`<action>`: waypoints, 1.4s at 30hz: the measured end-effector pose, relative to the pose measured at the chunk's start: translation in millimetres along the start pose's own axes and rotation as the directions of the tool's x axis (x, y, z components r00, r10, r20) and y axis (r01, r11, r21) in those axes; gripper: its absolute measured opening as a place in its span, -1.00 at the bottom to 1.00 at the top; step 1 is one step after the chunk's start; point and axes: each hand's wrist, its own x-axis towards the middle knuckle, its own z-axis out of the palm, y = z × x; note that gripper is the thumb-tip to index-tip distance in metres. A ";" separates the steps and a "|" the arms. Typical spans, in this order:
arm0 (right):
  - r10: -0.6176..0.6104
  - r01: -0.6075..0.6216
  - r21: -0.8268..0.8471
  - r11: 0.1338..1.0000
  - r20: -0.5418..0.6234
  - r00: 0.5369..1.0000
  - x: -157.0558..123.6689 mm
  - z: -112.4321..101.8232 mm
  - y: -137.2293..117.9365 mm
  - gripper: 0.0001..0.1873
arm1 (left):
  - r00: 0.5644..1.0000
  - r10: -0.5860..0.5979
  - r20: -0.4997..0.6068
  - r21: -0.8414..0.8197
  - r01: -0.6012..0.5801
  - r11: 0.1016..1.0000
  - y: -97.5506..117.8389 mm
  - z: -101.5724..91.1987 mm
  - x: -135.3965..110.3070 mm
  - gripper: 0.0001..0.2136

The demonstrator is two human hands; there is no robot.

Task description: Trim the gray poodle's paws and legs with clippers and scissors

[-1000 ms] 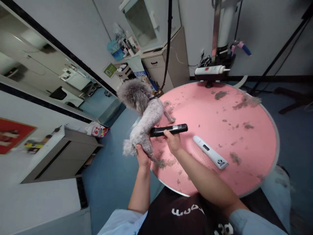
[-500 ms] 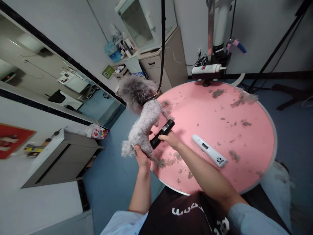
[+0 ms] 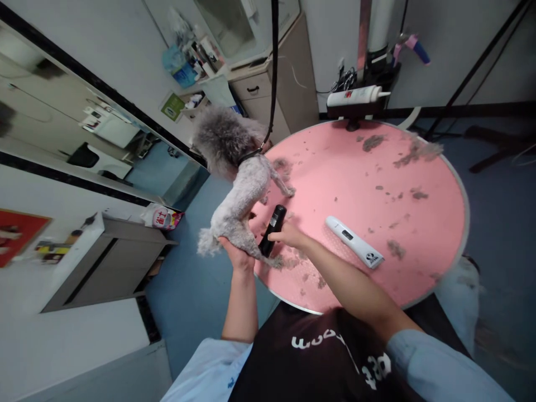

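Note:
A small grey poodle (image 3: pixel 238 184) stands at the left edge of the round pink table (image 3: pixel 355 184), head away from me, tethered by a black leash (image 3: pixel 273 72) from above. My left hand (image 3: pixel 235 254) is closed round the dog's hind leg, lifting its rear. My right hand (image 3: pixel 287 234) grips a black clipper (image 3: pixel 272 230), held steeply with its lower end by the dog's hind leg. A white clipper (image 3: pixel 354 242) lies on the table to the right of my right hand.
Clumps of cut grey fur (image 3: pixel 419 151) are scattered over the table. A white bottle (image 3: pixel 355 96) rests on a holder at the far rim beside a metal post (image 3: pixel 364 33). A cabinet (image 3: pixel 272 89) and low shelf (image 3: pixel 109 257) stand at the left, with blue floor (image 3: pixel 188 296) between.
My right hand has swung the black clipper from lying level to nearly upright and brought it down towards the dog's hind leg. My left hand keeps its hold.

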 end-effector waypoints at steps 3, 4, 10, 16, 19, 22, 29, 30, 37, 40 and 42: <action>-0.004 0.005 -0.039 0.999 0.029 1.000 -6.0 -2.7 -4.3 -0.81 | 0.985 0.009 0.174 -0.131 0.014 0.991 5.8 5.6 -2.4 -0.23; -0.002 0.004 -0.054 0.999 0.040 0.999 -7.7 -3.6 -6.9 -0.81 | 0.977 0.026 0.213 -0.145 0.005 0.989 8.0 7.3 -3.0 -0.22; 0.002 -0.008 -0.098 0.995 -0.061 0.998 -4.1 -11.1 -18.8 -0.90 | 0.980 -0.004 0.201 -0.232 0.052 0.971 14.0 4.1 0.5 -0.26; 0.053 -0.053 -0.160 0.986 -0.002 0.999 3.4 -11.1 -20.8 -0.87 | 0.987 -0.055 0.152 -0.313 0.101 0.944 13.7 -2.8 5.0 -0.30; 0.046 -0.046 -0.182 0.982 -0.004 0.999 0.9 -11.3 -24.6 -0.86 | 0.989 -0.057 0.134 -0.313 0.097 0.945 14.7 -1.2 4.6 -0.27; 0.009 -0.018 -0.182 0.983 -0.051 0.999 -3.4 -12.2 -31.3 -0.90 | 0.987 -0.060 0.150 -0.293 0.102 0.951 15.6 1.4 -0.1 -0.27; 0.002 -0.026 -0.064 0.998 -0.351 0.936 -25.3 -36.0 -47.5 -0.69 | 0.823 -0.290 0.488 -0.126 0.396 0.910 13.7 2.1 -13.6 -0.44; 0.012 -0.028 -0.034 0.999 -0.397 0.918 -31.7 -43.1 -51.0 -0.67 | 0.770 -0.310 0.558 -0.090 0.428 0.900 11.7 2.7 -14.0 -0.46; 0.135 -0.033 0.170 0.985 -0.630 0.765 -98.5 -104.7 -77.3 -0.72 | 0.538 -0.317 0.781 0.012 0.494 0.869 -6.1 4.3 -17.4 -0.54; 0.046 -0.026 0.038 0.999 -0.777 0.627 -125.0 -131.5 -80.9 -0.79 | 0.464 -0.322 0.825 0.104 0.435 0.894 -13.1 -1.7 -23.2 -0.51; 0.073 -0.049 0.055 0.997 -0.804 0.590 -138.3 -143.7 -81.6 -0.79 | 0.429 -0.369 0.824 0.175 0.428 0.887 -16.8 -3.5 -26.5 -0.54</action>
